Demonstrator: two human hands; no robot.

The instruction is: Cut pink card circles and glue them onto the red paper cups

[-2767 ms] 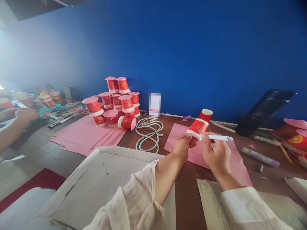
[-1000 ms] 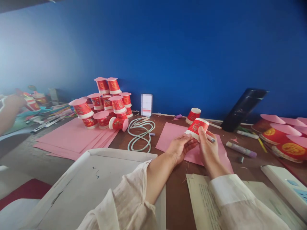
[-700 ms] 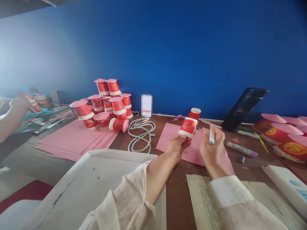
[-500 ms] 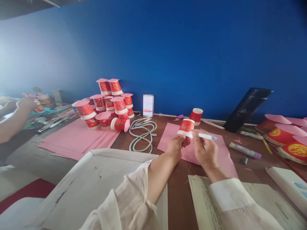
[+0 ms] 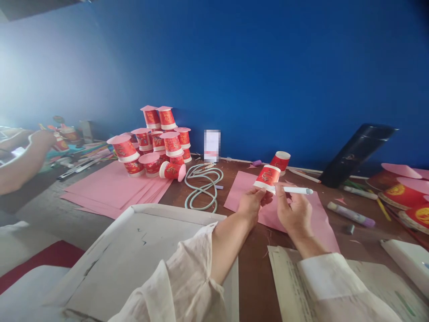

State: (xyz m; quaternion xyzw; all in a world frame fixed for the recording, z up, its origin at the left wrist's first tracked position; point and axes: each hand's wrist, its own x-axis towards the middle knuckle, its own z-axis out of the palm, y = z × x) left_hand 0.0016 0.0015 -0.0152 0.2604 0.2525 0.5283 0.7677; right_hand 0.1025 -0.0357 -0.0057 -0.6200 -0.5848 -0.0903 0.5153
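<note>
My left hand [image 5: 254, 204] grips a red paper cup [image 5: 267, 175] with a gold pattern, upside down with its white rim low, above a pink paper sheet [image 5: 238, 190]. Between the fingers of my right hand [image 5: 295, 210] lies a white marker pen [image 5: 296, 190], roughly level, its left end at the cup's rim. Whether the tip touches the cup I cannot tell. Just behind stands a second red paper cup [image 5: 280, 162], also upside down. My left fingers partly hide the lower edge of the held cup.
Several stacked red cups with pink paper tops [image 5: 152, 164] stand left, by pink sheets [image 5: 100, 190]. A coiled cable [image 5: 201, 185], a white box lid [image 5: 161, 255], a glue stick [image 5: 350, 214] and a black flask [image 5: 355, 154] lie around. Another person's arm [image 5: 27, 158] is far left.
The whole view has shifted slightly, so things appear further right. My hands keep the cup and marker in nearly the same pose, the pen's left end still at the rim.
</note>
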